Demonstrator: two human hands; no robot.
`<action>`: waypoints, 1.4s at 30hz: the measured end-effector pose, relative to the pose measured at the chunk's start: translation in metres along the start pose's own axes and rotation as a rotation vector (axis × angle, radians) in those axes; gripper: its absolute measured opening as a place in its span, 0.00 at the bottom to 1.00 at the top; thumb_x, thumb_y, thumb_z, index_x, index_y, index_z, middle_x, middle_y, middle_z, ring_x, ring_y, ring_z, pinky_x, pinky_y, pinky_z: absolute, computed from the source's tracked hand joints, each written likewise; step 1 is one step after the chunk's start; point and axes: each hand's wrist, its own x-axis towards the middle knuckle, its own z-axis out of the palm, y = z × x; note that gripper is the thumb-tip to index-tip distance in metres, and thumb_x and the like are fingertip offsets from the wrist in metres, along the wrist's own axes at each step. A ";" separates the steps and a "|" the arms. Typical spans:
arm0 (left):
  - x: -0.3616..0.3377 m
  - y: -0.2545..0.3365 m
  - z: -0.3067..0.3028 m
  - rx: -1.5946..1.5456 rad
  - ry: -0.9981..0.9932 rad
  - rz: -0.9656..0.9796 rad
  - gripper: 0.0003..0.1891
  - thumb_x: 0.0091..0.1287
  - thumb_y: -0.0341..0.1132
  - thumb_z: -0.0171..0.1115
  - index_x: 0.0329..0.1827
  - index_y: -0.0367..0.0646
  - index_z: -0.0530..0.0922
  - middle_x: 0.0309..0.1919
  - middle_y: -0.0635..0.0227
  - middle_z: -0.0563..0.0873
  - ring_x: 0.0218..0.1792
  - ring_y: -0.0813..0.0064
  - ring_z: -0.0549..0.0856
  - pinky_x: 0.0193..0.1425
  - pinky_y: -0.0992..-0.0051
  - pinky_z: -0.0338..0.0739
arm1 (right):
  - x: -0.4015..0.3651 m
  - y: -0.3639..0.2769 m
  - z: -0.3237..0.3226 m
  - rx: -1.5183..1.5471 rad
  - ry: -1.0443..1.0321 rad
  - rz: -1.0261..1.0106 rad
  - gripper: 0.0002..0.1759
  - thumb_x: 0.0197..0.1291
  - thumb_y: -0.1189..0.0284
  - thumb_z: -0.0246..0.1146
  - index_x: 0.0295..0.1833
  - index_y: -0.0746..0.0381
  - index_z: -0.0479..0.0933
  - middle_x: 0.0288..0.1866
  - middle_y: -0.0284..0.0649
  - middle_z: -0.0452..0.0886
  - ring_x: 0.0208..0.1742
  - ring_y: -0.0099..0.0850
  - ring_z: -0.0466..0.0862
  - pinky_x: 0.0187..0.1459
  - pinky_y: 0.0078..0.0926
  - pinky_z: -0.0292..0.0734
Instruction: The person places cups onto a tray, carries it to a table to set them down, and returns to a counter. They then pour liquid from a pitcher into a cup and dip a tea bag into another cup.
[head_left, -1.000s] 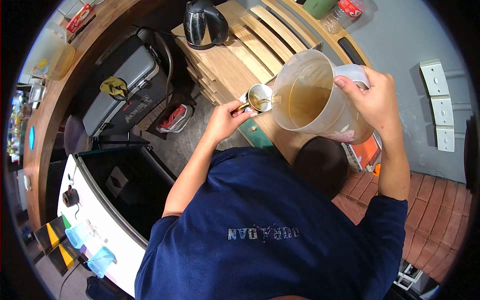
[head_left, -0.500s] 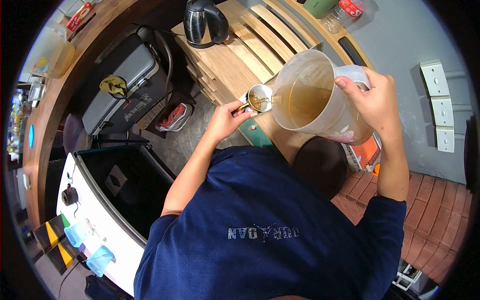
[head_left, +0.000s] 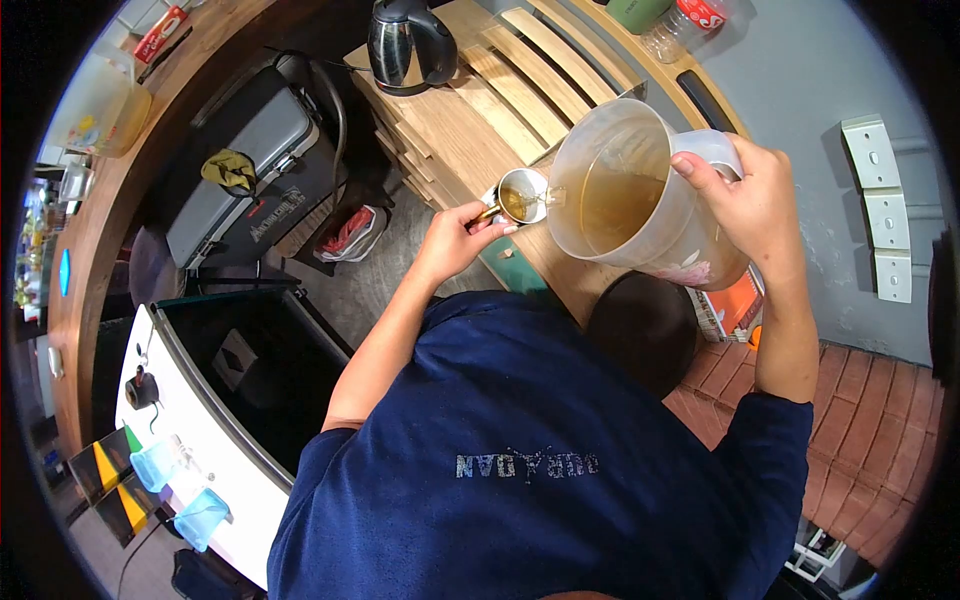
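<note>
My right hand (head_left: 752,205) is closed around the handle of a large translucent plastic pitcher (head_left: 590,255), which is tilted to the left and holds amber-brown liquid (head_left: 628,200). Liquid runs from its spout into a small white-lined cup (head_left: 535,187), where some amber liquid shows at the bottom. The fingers of my left hand (head_left: 460,237) pinch the gold-coloured handle of this cup, just left of the spout. Part of the cup's outside is hidden by my fingers.
A black electric kettle (head_left: 400,55) stands on the wooden counter (head_left: 480,125), near a slatted wooden rack (head_left: 520,85). A plastic bottle (head_left: 672,40) sits on the shelf behind. Left are a grey case (head_left: 225,130) and an open white-doored fridge (head_left: 215,400). Below the pitcher is a dark round seat (head_left: 640,330).
The liquid in the cup looks slightly higher. Both hands, the cup and the pitcher stay almost in the same place, with the pitcher still pouring.
</note>
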 end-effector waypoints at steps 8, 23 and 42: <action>-0.001 0.006 0.000 -0.024 -0.012 -0.017 0.17 0.58 0.40 0.71 0.26 0.37 0.75 0.18 0.78 0.65 0.23 0.86 0.63 0.26 0.79 0.63 | -0.002 0.004 0.000 -0.019 0.000 -0.010 0.30 0.48 0.49 0.70 0.32 0.71 0.81 0.23 0.49 0.83 0.25 0.35 0.85 0.28 0.28 0.78; 0.000 0.007 0.001 -0.008 -0.007 0.013 0.17 0.58 0.40 0.71 0.26 0.36 0.74 0.17 0.76 0.66 0.22 0.85 0.64 0.25 0.78 0.63 | -0.003 0.002 -0.002 -0.017 -0.014 0.005 0.29 0.48 0.50 0.71 0.31 0.70 0.81 0.23 0.49 0.83 0.26 0.35 0.86 0.28 0.29 0.78; -0.001 0.006 0.003 -0.032 -0.024 0.015 0.15 0.58 0.40 0.71 0.30 0.36 0.78 0.16 0.74 0.68 0.21 0.84 0.65 0.24 0.76 0.64 | -0.005 0.001 -0.004 -0.057 -0.023 -0.004 0.24 0.51 0.55 0.70 0.33 0.69 0.81 0.24 0.46 0.83 0.26 0.31 0.84 0.30 0.26 0.77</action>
